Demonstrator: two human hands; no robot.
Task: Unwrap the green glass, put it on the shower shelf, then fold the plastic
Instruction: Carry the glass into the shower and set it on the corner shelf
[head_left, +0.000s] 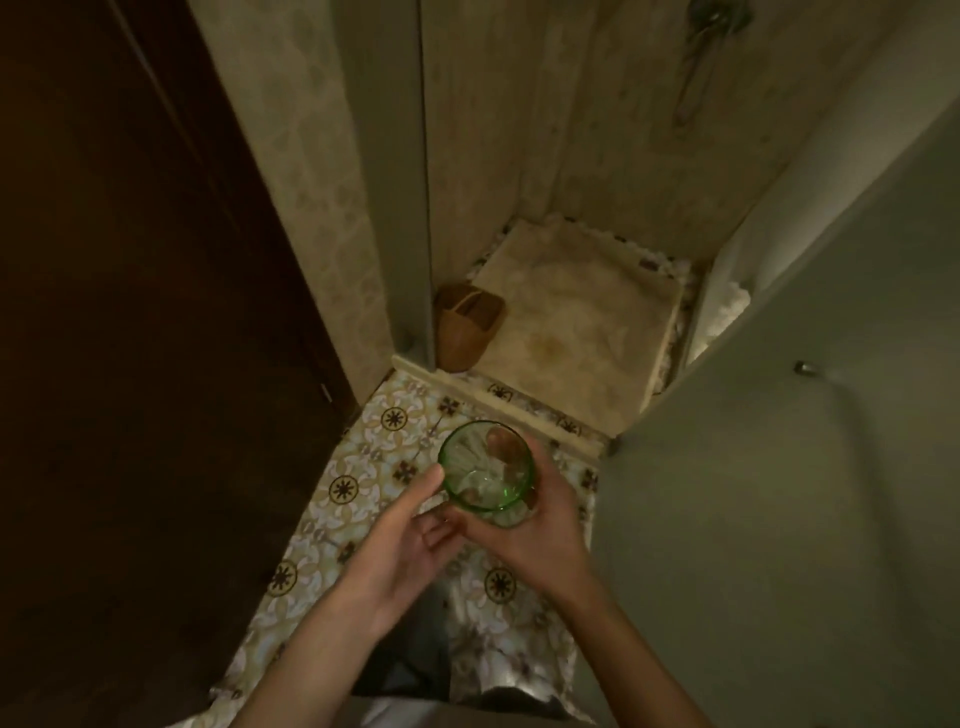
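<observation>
A green glass (485, 470) is held upright in front of me over the patterned floor, its mouth facing the camera. My right hand (530, 535) grips it from below and the right, fingers curled round its base and side. My left hand (410, 540) sits just left of the glass with its thumb against the rim's lower left edge and its fingers loosely bent under the base. Thin clear plastic is hard to make out; something pale shows inside the glass. No shelf can be seen in the shower.
Ahead is a narrow shower stall with a pale square tray (576, 317) and a brown woven basket (465, 325) at its left corner. A dark wooden door (130, 312) stands on the left, a grey-green panel (779, 519) on the right. A shower hose (696, 62) hangs at top.
</observation>
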